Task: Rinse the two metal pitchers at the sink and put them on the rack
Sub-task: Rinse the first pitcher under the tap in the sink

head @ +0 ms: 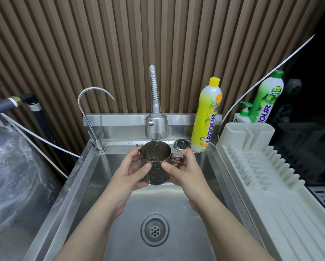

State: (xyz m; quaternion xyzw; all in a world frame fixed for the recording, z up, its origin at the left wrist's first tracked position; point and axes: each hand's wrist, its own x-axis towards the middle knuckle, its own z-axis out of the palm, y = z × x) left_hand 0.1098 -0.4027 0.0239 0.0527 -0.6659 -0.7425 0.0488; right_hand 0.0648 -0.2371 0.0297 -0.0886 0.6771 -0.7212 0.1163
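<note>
The left hand (134, 169) and right hand (182, 167) are both curled snugly round one metal pitcher (155, 163), held upright just under the faucet head (156, 127), above the sink (86, 185). Water trickles in; I'd say keep the mouth centred beneath that faucet head, swirl, then tip out; the rack (255, 166), right of it, holds no pitcher; the second pitcher isn't in sight.
</note>
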